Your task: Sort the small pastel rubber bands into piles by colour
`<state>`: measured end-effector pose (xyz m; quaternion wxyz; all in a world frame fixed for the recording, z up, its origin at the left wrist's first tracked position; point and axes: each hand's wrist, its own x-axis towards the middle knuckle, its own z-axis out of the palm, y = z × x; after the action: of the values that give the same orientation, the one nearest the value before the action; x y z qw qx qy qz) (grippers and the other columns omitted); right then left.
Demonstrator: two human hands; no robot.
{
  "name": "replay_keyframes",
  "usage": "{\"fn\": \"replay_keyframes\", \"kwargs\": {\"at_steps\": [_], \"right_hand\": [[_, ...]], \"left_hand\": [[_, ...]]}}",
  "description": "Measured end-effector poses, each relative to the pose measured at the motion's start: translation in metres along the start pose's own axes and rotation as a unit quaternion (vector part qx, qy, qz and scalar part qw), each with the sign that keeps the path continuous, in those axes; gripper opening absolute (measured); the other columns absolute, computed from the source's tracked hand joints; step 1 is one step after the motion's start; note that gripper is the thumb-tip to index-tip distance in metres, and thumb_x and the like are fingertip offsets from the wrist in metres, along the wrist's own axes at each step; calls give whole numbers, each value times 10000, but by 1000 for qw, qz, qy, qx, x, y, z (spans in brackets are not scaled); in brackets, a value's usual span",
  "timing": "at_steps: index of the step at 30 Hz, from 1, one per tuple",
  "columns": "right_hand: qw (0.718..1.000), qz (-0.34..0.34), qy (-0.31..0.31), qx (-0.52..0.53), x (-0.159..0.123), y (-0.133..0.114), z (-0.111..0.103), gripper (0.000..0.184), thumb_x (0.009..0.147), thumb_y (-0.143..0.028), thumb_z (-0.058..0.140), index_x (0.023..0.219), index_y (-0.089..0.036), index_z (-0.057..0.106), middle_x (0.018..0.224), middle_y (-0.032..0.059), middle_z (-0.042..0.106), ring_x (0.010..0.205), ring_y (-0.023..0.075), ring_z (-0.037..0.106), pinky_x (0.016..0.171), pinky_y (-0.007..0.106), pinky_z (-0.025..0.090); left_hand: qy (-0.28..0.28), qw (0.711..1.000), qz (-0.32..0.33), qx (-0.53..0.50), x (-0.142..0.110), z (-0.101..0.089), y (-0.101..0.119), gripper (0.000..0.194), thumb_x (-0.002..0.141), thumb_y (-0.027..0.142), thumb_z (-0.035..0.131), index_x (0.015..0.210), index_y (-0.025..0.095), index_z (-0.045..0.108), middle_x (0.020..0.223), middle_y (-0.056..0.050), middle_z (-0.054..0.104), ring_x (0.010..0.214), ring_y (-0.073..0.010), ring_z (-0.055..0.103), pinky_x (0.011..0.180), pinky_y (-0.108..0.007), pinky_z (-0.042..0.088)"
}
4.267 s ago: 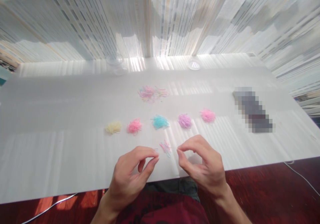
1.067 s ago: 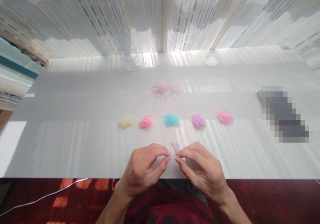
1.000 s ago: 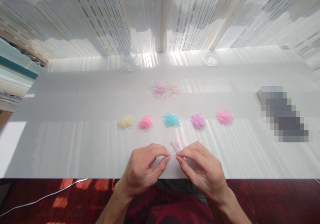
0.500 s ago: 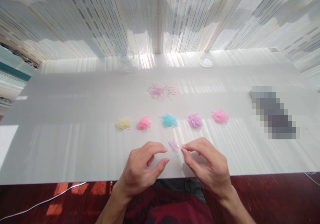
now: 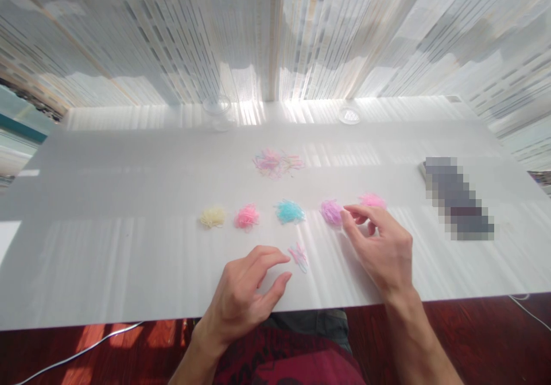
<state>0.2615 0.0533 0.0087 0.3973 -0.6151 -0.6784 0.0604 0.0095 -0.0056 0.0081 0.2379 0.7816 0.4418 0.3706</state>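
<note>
My left hand [image 5: 252, 284] rests by the table's near edge, thumb and forefinger apart, holding nothing. Just right of its fingertips lies a small loose cluster of mixed pink, lilac and blue rubber bands [image 5: 298, 257]. At the right edge of the purple rubber band pile [image 5: 331, 212], my right hand [image 5: 376, 238] has its thumb and forefinger tips pinched together; whatever is between them is too small to make out. Partly behind that hand is a light pink pile [image 5: 372, 201]. Leftward in the same row sit blue [image 5: 290, 212], coral pink [image 5: 247, 217] and pale yellow [image 5: 212, 217] piles.
Farther back on the white table [image 5: 129, 172] lies a larger mixed pile of bands [image 5: 278, 163]. A clear round container [image 5: 217, 112] and a clear lid [image 5: 349, 115] are near the curtain [image 5: 241, 35]. A blurred-out dark object [image 5: 458, 198] lies at right.
My right hand has moved away from the small mixed cluster, up and right to the purple pile. My left hand has stayed almost in place. The view has shifted slightly.
</note>
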Motion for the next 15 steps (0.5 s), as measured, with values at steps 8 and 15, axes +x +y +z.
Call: {"fn": "replay_keyframes", "kwargs": {"at_steps": [8, 15], "right_hand": [[1000, 9, 14, 20, -4, 9, -1, 164, 991, -289, 620, 1038, -207, 753, 940, 63, 748, 770, 199, 680, 685, 352, 574], [994, -106, -34, 22, -5, 12, 6, 206, 1005, -240, 618, 1184, -224, 719, 1124, 92, 750, 1063, 252, 700, 960, 462, 593]], "left_hand": [[-6, 1000, 0, 1, 1, 1, 0, 183, 957, 93, 645, 1111, 193, 646, 1029, -57, 721, 923, -159, 726, 797, -251, 610], [-4, 1000, -5, 12, 2, 2, -1, 154, 966, 116, 643, 1089, 205, 662, 1026, -50, 719, 836, -136, 715, 695, -216, 593]]}}
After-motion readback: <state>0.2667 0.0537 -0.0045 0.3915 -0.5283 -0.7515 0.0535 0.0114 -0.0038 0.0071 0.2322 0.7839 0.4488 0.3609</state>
